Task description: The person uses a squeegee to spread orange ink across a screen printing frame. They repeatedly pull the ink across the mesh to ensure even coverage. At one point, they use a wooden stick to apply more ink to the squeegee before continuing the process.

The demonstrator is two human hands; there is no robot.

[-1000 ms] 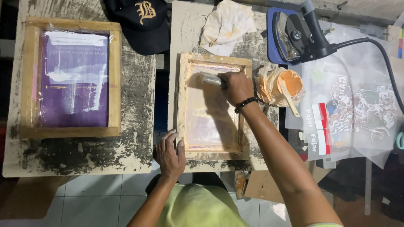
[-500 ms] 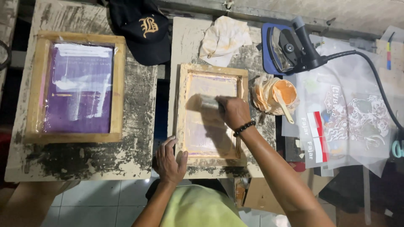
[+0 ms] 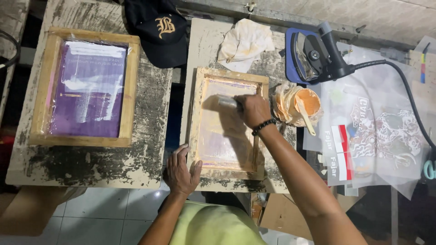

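Small wooden-framed printing screen (image 3: pixel 227 124) lies flat on the worn grey table (image 3: pixel 150 136); we judge an ink pull is mid-stroke. Right hand (image 3: pixel 252 110) clenched on the pale squeegee (image 3: pixel 225 101); left hand (image 3: pixel 181 171) open, pressing the frame's near corner. Next: an even, steady pull towards us

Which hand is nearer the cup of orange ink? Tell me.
Right. The right hand grips a squeegee on the small wooden screen frame, just beside the cup of orange ink; the left hand presses the frame's near left corner, farther away.
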